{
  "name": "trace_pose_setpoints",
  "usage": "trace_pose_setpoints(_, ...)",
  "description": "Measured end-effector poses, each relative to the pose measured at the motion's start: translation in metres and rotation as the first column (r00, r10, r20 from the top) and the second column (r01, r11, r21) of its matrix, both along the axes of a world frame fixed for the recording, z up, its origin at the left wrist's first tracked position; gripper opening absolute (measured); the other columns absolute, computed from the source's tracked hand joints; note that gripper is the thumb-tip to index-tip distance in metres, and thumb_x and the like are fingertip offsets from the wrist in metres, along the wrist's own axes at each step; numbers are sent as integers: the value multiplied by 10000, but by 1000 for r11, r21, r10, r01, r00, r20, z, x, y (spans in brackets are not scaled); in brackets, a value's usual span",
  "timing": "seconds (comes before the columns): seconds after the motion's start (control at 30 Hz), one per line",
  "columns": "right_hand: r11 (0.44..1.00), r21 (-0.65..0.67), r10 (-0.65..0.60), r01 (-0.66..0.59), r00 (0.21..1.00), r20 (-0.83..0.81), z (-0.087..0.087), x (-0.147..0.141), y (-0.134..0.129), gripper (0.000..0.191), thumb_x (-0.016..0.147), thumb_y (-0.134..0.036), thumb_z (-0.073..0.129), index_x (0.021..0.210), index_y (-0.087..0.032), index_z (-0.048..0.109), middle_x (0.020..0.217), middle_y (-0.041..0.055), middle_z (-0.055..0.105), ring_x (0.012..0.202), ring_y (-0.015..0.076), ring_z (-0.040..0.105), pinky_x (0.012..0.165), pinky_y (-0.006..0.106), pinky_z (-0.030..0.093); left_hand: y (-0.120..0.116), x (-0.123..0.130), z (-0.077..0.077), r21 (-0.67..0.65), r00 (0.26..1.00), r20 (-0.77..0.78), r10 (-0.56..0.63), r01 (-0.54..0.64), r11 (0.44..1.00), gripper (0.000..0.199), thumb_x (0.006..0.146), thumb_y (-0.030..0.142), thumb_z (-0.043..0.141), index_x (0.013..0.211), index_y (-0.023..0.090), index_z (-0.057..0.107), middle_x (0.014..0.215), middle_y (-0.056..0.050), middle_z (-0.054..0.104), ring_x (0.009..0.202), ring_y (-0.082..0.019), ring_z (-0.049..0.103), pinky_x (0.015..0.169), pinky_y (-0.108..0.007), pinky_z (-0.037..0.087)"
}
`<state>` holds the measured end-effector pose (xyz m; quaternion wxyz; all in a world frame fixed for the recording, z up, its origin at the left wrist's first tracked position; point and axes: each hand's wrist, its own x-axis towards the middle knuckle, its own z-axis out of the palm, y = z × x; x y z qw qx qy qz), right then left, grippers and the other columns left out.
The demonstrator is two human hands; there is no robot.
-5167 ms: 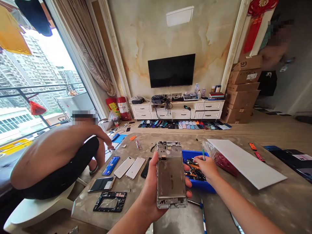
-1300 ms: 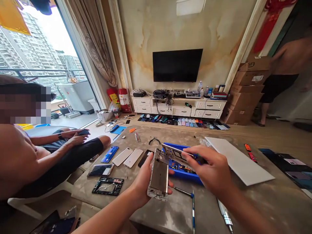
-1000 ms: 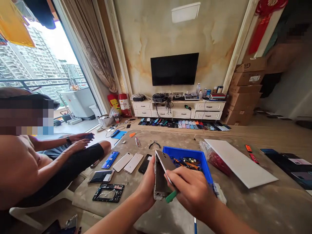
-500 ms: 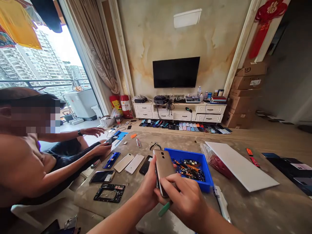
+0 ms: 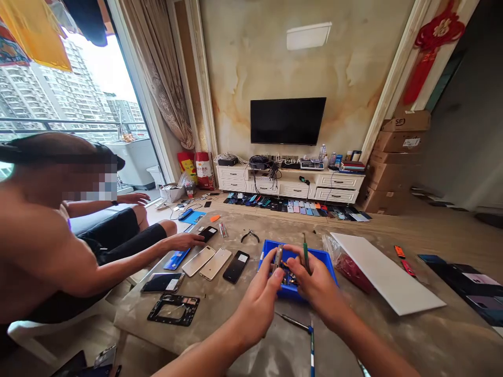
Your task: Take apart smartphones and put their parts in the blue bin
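My left hand [image 5: 258, 296] and my right hand [image 5: 316, 277] hang close together above a blue plastic parts tray [image 5: 310, 256]. Between the left fingers stands a slim metal-edged piece [image 5: 278, 257], seen edge-on, and I cannot tell exactly what it is. The right fingers pinch a thin green pry tool [image 5: 305, 255] held upright. Small phone parts [image 5: 288, 277] fill the tray, partly hidden under my fingers. Neither hand touches the tray's rim as far as I can see.
Several phones lie on the concrete-topped table [image 5: 220, 327], with a black phone mid-frame [image 5: 173, 310] nearby. A seated person's hand [image 5: 183, 241] rests by a black phone [image 5: 207, 233]. A white board [image 5: 387, 273] lies right; screwdrivers [image 5: 293, 322] lie below my hands.
My hands have moved from the table's front to above the blue tray. The gold phone back no longer shows broadly. The seated person's hand has moved onto the table.
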<state>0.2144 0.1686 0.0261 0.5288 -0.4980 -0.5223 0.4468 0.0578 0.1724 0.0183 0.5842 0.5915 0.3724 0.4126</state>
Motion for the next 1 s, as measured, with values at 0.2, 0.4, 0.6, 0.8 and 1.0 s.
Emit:
trace_pose_setpoints(0.2,979,-71,179,-193,969,-169,4,12,-2,678,693,-577,825,1249,-237,638,835,-16,471,684,109,429,544,205,347,-9,-4,5,215,927,-371,-60,149,965,812,978,632,350,1612,170,140,1680,-79,109,1550,-259,26,1260,-465,52)
trace_pose_setpoints(0.4,970,-30,224,-242,934,-278,-6,16,-2,668,676,-440,888,1280,-290,642,953,-2,568,715,101,442,640,222,408,-12,-3,1,319,880,-475,-31,205,925,771,1017,557,244,1608,153,-41,1686,-103,23,1548,-260,-13,1251,-493,86)
trace_pose_setpoints(0.6,966,-13,251,-257,950,-185,1,15,-9,697,636,-459,898,1266,-281,661,1142,34,641,1057,215,540,918,310,438,-14,-4,-1,390,866,-500,11,214,896,773,1024,498,271,1595,135,-103,1667,-146,77,1528,-266,31,1243,-495,90)
trace_pose_setpoints(0.8,999,25,-42,42,999,-9,0,5,-7,369,792,-517,747,883,-159,727,796,29,633,718,158,487,691,290,406,-4,-2,6,336,910,-388,150,-12,942,751,992,391,362,1612,116,38,1581,-198,277,1482,-304,196,1222,-507,87)
trace_pose_setpoints(1.0,999,-7,42,-42,998,-41,-1,15,2,343,804,-514,724,827,-175,679,658,-23,516,566,101,380,515,239,291,19,-11,18,-7,999,-32,-6,6,1000,458,924,513,558,1186,148,649,1082,-120,678,962,-258,624,815,-345,527)
